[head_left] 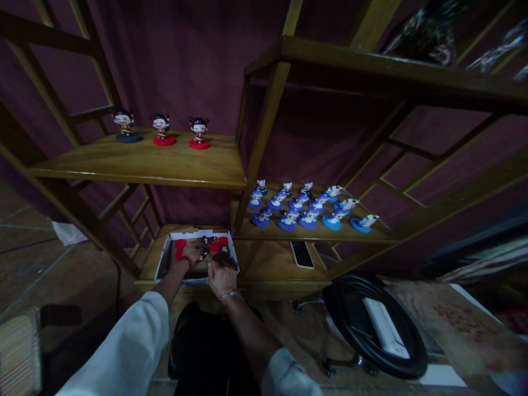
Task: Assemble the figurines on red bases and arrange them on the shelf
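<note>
A white box point(165, 256) sits on the lowest shelf and holds several small figurines with red bases point(218, 244). My left hand point(192, 252) is inside the box, resting on the figurines, fingers curled; whether it grips one is unclear. My right hand point(221, 276) is at the box's front right, closed around a dark figurine point(226, 260). Both arms wear white sleeves, with a red bead bracelet on the left wrist and a metal bangle on the right.
Three black-haired figurines point(163, 130) stand on the upper left shelf point(144, 162). Several blue-based figurines point(307, 206) fill the middle right shelf. A phone point(302, 254) lies on the low shelf. A black round stool point(373, 324) with a white object stands at right.
</note>
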A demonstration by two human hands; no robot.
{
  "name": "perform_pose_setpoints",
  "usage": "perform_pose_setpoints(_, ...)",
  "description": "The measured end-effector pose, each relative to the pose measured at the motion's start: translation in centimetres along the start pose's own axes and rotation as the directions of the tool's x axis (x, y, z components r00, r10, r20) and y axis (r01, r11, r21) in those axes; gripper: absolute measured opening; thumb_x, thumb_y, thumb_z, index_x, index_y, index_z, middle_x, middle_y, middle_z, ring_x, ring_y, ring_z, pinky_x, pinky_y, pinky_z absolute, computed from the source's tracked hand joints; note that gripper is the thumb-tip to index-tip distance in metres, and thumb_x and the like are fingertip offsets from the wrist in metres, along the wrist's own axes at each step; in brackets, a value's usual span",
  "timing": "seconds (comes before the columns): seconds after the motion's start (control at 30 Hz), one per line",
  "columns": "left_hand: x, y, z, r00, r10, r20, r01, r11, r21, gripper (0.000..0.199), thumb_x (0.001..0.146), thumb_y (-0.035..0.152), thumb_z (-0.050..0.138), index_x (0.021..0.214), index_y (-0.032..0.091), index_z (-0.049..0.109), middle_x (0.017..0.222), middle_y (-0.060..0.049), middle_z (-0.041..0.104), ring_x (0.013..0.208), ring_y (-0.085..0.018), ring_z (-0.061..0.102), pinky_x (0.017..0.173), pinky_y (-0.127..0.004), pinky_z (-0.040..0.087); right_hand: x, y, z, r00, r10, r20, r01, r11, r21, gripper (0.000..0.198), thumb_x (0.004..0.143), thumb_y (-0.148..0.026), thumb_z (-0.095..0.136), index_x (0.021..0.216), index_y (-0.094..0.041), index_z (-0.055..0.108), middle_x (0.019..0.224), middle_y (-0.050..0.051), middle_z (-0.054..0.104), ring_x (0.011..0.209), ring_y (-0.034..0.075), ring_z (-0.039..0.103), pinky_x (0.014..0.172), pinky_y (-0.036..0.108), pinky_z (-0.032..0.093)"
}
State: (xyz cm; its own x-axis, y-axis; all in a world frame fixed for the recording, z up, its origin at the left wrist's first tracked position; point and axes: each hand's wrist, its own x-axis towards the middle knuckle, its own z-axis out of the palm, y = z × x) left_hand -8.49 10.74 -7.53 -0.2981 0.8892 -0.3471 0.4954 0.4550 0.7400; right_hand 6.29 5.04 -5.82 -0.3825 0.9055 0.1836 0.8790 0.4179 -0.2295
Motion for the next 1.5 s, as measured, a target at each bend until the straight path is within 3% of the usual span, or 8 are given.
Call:
perform_pose_setpoints(0.17,-0.5,0.0,-0.3,0.999,0.034,-0.021,-0.033,0.998,0.06,0.024,0.07,0.007,0.05,0.087,0.015,0.064,0.085,-0.004,0.066,0.081,-0.015,0.058,0.071,-0.022,0.043,0.0,0.0,0.1,1.0,-0.004,-0.019,0.004,1.0,-0.005,0.03,0.086,-0.027,0.033,0.078,-0.019,0.06,0.07,0.004,0.065,0.068,0.014,0.058,0.063,0.024,0.034)
perform_pose_setpoints(0.43,-0.1,0.3,0.5,0.994,0.11,-0.026,-0.104,0.982,0.158,0.024,0.068,0.011,0.053,0.091,0.014,0.06,0.085,-0.007,0.065,0.082,-0.019,0.057,0.071,-0.024,0.041,-0.1,0.1,0.1,0.998,-0.013,-0.054,0.015,0.999,0.032,0.028,0.086,-0.025,0.034,0.076,-0.018,0.059,0.071,0.005,0.065,0.07,0.013,0.058,0.065,0.023,0.034)
perform_pose_setpoints(0.77,0.6,0.1,1.4,0.993,0.106,-0.043,-0.095,0.974,0.204,0.025,0.067,0.019,0.058,0.091,0.014,0.056,0.094,-0.013,0.063,0.093,-0.023,0.055,0.08,-0.029,0.038,-0.1,0.0,-0.4,0.999,-0.012,-0.052,0.013,1.0,0.006,0.029,0.086,-0.026,0.032,0.077,-0.019,0.059,0.07,0.004,0.064,0.068,0.015,0.058,0.064,0.024,0.035)
perform_pose_setpoints(0.93,0.0,0.3,1.0,0.989,0.143,0.033,-0.146,0.984,0.102,0.026,0.064,0.021,0.061,0.089,0.017,0.06,0.091,-0.008,0.065,0.092,-0.021,0.056,0.08,-0.028,0.04,0.0,0.0,-0.3,0.998,0.022,-0.054,-0.02,0.999,0.028,0.031,0.087,-0.026,0.031,0.081,-0.02,0.06,0.072,0.004,0.063,0.07,0.014,0.057,0.067,0.024,0.036)
perform_pose_setpoints(1.07,-0.5,0.3,0.2,0.972,0.174,0.157,-0.172,0.985,-0.024,0.022,0.062,0.022,0.062,0.083,0.019,0.064,0.077,-0.002,0.066,0.081,-0.018,0.059,0.075,-0.026,0.043,0.2,0.1,-0.2,0.995,0.046,-0.083,-0.037,0.993,0.11,0.026,0.086,-0.023,0.033,0.097,-0.022,0.057,0.087,0.004,0.062,0.083,0.014,0.055,0.074,0.022,0.036)
perform_pose_setpoints(1.27,-2.2,0.0,-0.2,0.927,0.136,0.35,-0.064,0.975,-0.212,0.024,0.059,0.015,0.059,0.082,0.017,0.064,0.058,0.001,0.06,0.056,-0.013,0.056,0.056,-0.024,0.045,0.4,0.1,0.0,0.99,0.099,-0.1,-0.085,0.987,0.139,0.034,0.083,-0.023,0.039,0.116,-0.02,0.047,0.109,0.007,0.055,0.099,0.016,0.049,0.085,0.025,0.035)
perform_pose_setpoints(1.5,-3.6,0.8,-0.9,0.899,0.174,0.403,-0.016,0.93,-0.367,0.024,0.057,0.018,0.061,0.081,0.015,0.059,0.063,0.001,0.059,0.061,-0.013,0.055,0.056,-0.023,0.043,0.3,0.0,0.0,0.993,0.083,-0.089,-0.068,0.985,0.156,0.035,0.084,-0.023,0.037,0.117,-0.02,0.046,0.107,0.006,0.058,0.099,0.016,0.051,0.081,0.025,0.038)
